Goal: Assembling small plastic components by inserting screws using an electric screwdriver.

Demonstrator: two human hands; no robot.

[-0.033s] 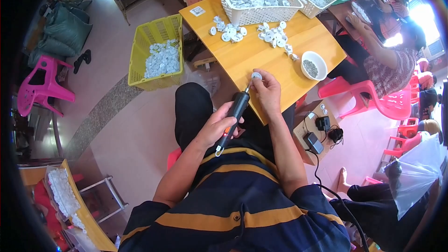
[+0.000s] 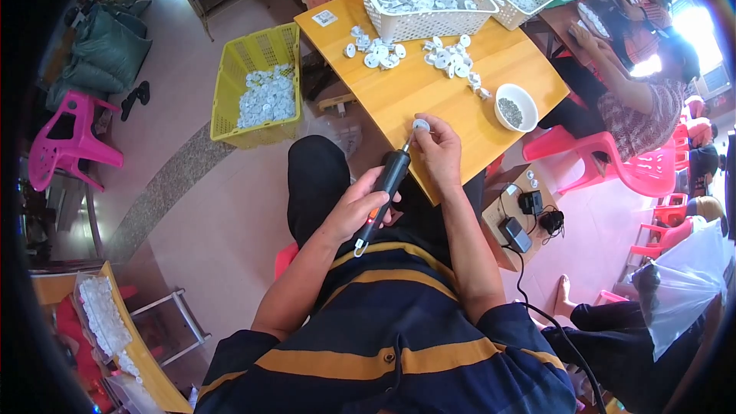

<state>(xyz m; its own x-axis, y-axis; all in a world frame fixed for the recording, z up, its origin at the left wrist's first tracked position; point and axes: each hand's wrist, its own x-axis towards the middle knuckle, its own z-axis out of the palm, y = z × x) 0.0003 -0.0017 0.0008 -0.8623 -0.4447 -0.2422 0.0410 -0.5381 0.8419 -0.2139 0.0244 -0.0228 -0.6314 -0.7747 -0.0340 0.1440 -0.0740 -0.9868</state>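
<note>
Near the left edge of the worktop (image 2: 521,61), one white disc fitting (image 2: 421,124), pinched by the right hand (image 2: 440,152), is judged mid-work, electric screwdriver (image 2: 392,176) clasped by left hand (image 2: 356,208); loose fittings' (image 2: 461,70) completion undetermined.

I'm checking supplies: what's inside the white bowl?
The white bowl holds many small grey pieces, too small to identify. They hide the bottom beneath them and any lower pieces.

Left hand (image 2: 354,211) has a black electric screwdriver (image 2: 389,182), tip right by a little white disc (image 2: 419,123) pinched in the right hand (image 2: 441,155), over the desk's near edge (image 2: 460,162). White bowl (image 2: 530,107) on the right, loose white parts (image 2: 372,60) farther back, yellow crate (image 2: 264,135) off left.
</note>
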